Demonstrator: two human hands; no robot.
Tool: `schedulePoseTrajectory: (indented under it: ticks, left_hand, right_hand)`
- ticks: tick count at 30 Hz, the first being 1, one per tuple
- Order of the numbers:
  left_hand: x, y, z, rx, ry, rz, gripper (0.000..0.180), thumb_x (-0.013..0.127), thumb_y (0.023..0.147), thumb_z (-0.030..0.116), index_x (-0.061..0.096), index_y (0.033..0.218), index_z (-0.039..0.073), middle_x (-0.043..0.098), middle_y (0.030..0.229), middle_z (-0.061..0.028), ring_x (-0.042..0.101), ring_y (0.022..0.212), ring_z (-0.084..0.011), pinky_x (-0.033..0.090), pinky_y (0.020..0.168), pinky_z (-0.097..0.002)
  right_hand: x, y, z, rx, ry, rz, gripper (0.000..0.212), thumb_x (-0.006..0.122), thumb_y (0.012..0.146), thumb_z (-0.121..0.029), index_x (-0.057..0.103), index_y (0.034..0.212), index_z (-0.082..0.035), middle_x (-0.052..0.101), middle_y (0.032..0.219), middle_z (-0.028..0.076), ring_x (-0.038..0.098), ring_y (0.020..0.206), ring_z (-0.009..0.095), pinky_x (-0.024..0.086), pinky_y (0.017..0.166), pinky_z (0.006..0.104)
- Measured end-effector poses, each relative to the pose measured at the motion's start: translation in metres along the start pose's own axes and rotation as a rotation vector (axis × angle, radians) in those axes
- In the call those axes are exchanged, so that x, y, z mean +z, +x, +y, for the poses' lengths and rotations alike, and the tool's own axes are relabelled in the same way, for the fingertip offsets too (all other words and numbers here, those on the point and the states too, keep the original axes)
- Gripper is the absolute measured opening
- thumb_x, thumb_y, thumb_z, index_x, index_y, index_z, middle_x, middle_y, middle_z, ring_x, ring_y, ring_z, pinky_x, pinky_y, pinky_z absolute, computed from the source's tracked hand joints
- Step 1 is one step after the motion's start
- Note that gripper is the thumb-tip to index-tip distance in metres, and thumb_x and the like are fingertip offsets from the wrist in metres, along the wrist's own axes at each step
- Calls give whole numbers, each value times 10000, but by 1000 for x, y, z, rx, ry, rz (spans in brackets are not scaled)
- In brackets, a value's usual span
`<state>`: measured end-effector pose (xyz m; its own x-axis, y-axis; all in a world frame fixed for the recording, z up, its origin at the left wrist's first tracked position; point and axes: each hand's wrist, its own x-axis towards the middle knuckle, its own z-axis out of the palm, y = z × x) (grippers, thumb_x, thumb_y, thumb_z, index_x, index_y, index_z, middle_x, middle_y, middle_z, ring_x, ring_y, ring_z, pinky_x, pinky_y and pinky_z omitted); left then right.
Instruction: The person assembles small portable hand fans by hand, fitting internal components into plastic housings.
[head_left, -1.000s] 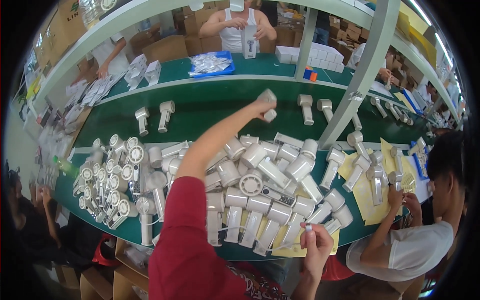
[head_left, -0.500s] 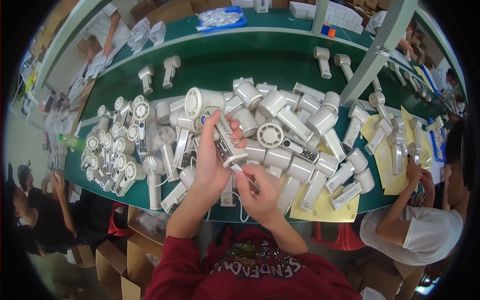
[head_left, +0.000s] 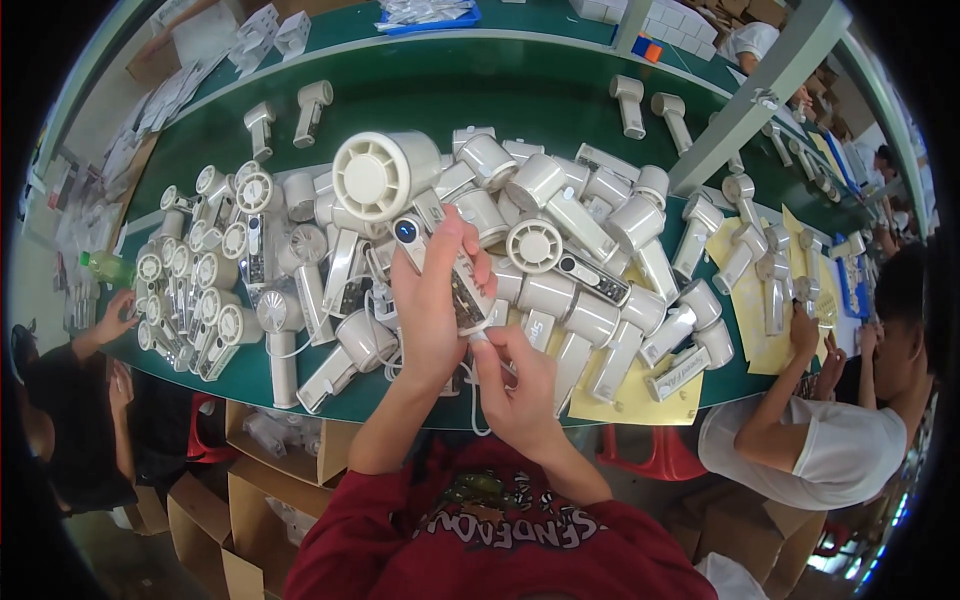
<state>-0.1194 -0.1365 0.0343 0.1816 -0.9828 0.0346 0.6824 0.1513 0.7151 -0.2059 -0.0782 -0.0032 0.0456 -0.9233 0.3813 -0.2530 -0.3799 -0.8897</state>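
Note:
A white handheld fan [head_left: 388,178] is raised over the near part of the pile, its round grille toward the upper left. My left hand [head_left: 425,310] is wrapped round its handle, which has a small lit blue display [head_left: 407,231] near the fan head. At the bottom end of the handle, my right hand [head_left: 515,385] pinches the plug of a white charging cable [head_left: 474,402] against the fan. Whether the plug is fully seated is hidden by my fingers. Many similar white fans [head_left: 545,290] lie heaped just beyond and beside my hands.
More fans [head_left: 215,275] are bunched at the left beside a green bottle [head_left: 108,267]. Several stand apart on the green table [head_left: 450,90]. Yellow sheets [head_left: 660,397] lie under fans at the right. A metal post [head_left: 745,115] rises at the right; co-workers sit on both sides.
The held fan has tilted and come closer to view, its display now showing lit blue. My right hand stays at the handle's bottom. At the left, a co-worker's hand has reached toward the fans.

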Motion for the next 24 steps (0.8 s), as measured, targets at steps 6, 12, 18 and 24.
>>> schedulePoseTrajectory:
  ticks: [6, 12, 18, 24]
  left_hand:
    - [-11, -8, -6, 36, 140, 39, 188, 457, 868, 124, 426, 1016, 12, 452, 752, -48, 447, 575, -104, 390, 478, -242]
    - [-11, -9, -3, 122, 275, -84, 315, 425, 866, 148, 352, 1133, -3, 491, 840, -82, 505, 659, -141, 461, 615, -282]
    - [-14, -11, 10, 21, 310, -218, 417, 388, 855, 191, 309, 1202, -25, 525, 955, -157, 581, 822, -220, 483, 724, -322]
    - [-24, -7, 7, -41, 263, -273, 404, 370, 851, 189, 324, 1187, -31, 531, 937, -154, 581, 830, -228, 493, 726, -340]
  right_hand:
    - [7, -5, 8, 62, 140, 14, 61, 532, 834, -41, 504, 796, -2, 418, 494, 19, 337, 403, 66, 250, 380, 226]
    - [-9, -6, 25, 197, 298, -117, 145, 428, 900, -110, 481, 807, -11, 508, 683, 15, 423, 550, 51, 345, 492, 183]
    - [-18, -6, 14, 154, 296, -133, 155, 440, 895, -118, 485, 798, -6, 511, 689, 18, 426, 561, 53, 353, 509, 190]
    - [-19, -9, 8, 166, 248, -167, 167, 449, 892, -123, 493, 785, -3, 512, 668, 13, 425, 564, 51, 350, 514, 185]
